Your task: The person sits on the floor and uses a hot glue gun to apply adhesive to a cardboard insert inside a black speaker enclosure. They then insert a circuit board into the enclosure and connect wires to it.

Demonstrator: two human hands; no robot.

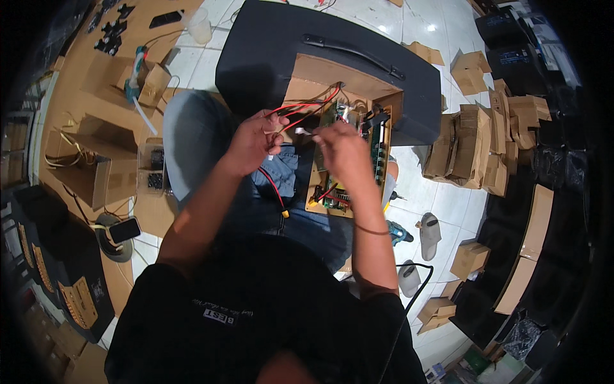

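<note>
A black speaker cabinet (268,57) with a carry handle (352,54) lies across from me, its wooden opening facing me. Red and black wires (323,96) come out of that opening. My left hand (256,142) is closed around these wires, and a red lead with a yellow connector (285,213) hangs below it over my jeans. Between my hands is a small white plug (300,130), pinched by my right hand (343,146). Under the right hand rests an amplifier panel with a green circuit board (332,198), partly hidden by the hand and forearm.
Cardboard boxes (457,147) stand on the tiles at the right, near grey slippers (430,235) and a teal power drill (400,233). At the left are a glue gun (135,73), an open carton (102,163) and a phone (125,230). Black speakers line both sides.
</note>
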